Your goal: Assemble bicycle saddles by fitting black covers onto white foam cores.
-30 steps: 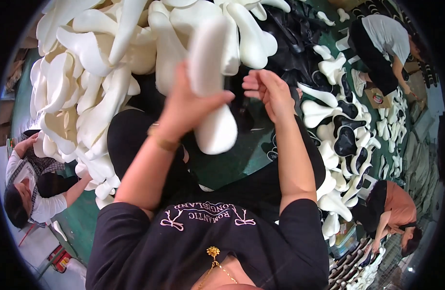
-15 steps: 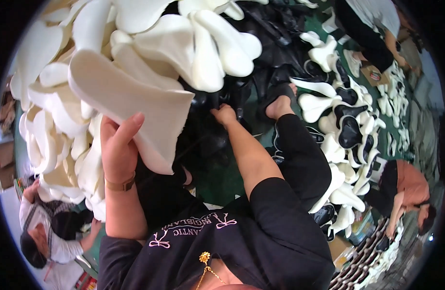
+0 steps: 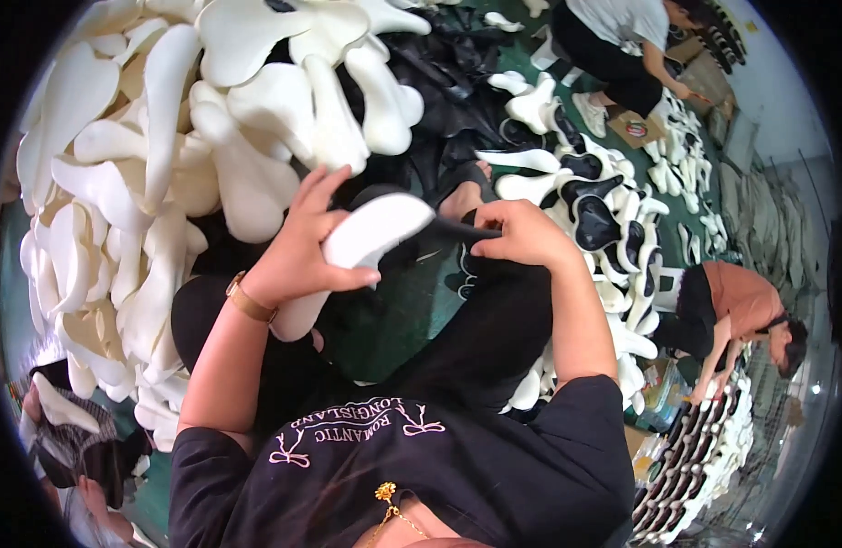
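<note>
My left hand point(image 3: 307, 247) grips a white foam saddle pad point(image 3: 380, 228), thumb on the near side and fingers round the far side. It is held up in front of my chest, its rounded end toward the right. Thumb and fingers of my right hand point(image 3: 523, 236) pinch a black saddle cover point(image 3: 459, 230), drawn out to the right of the pad. More black shows behind the pad's far edge; how far the cover goes round the pad is hidden.
A big heap of white foam pads point(image 3: 247, 173) rises at the left and far side. Beyond my hands lies a pile of black covers point(image 3: 439, 82). Black-and-white saddle pieces point(image 3: 594, 219) are heaped on the right. Other people work at far right, right and lower left.
My right hand has come up from the black pile with a black cover. My left hand has moved right with the foam pad and turned it, bringing both hands close together.
</note>
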`<act>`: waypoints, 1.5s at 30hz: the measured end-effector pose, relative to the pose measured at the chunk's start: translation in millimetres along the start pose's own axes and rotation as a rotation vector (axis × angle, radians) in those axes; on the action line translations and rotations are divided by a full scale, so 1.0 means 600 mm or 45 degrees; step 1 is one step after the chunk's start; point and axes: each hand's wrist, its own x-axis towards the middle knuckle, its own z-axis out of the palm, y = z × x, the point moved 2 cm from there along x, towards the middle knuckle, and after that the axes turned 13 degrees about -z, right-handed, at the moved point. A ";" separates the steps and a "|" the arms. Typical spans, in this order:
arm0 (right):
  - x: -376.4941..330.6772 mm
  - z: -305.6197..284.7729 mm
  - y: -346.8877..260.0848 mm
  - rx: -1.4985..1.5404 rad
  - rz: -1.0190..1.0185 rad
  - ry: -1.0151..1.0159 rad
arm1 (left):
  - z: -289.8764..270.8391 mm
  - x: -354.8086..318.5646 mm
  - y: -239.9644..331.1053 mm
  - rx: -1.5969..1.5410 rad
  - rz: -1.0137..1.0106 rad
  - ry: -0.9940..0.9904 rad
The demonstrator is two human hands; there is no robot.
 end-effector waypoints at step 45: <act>0.031 0.199 -0.188 -0.334 -0.821 0.917 | 0.062 0.018 -0.054 -2.204 -0.534 0.278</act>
